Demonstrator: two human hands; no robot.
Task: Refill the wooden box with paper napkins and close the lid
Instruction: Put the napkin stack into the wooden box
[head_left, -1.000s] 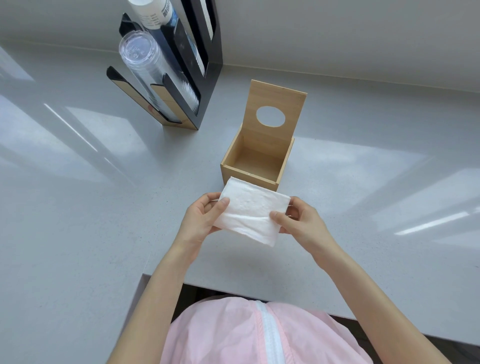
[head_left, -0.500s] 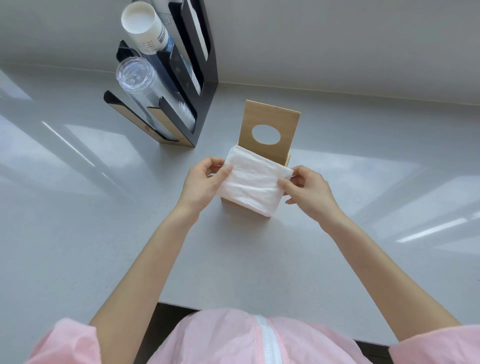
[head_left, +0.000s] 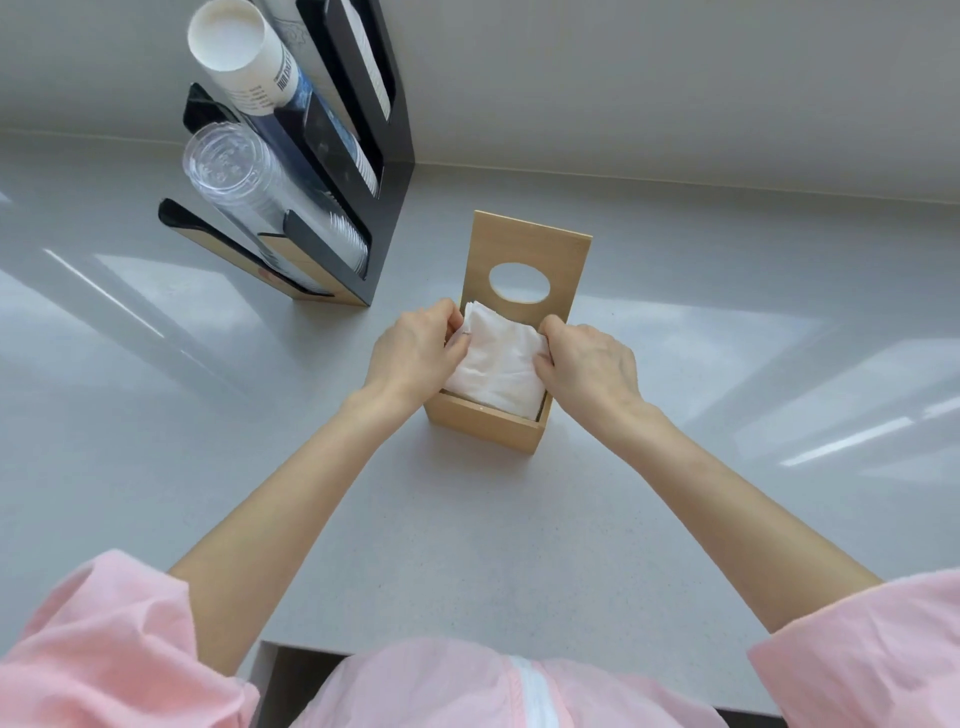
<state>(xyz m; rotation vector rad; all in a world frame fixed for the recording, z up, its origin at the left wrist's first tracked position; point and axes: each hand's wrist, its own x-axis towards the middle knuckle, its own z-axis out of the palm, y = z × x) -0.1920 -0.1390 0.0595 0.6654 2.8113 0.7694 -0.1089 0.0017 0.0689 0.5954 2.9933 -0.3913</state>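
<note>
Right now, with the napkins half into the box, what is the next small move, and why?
Probably press the napkins down flat, then let go. The stack sits tilted in the wooden box, far edge risen against the upright lid, with the left hand and right hand gripping its sides. The lid likely cannot close until it settles.

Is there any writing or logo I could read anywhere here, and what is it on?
Paper cup stack: dark print runs along its side, too blurred to read.
Cup holder: a small reddish mark on the wooden front, too small to make out.
Wooden box, lid, napkins: no text.
</note>
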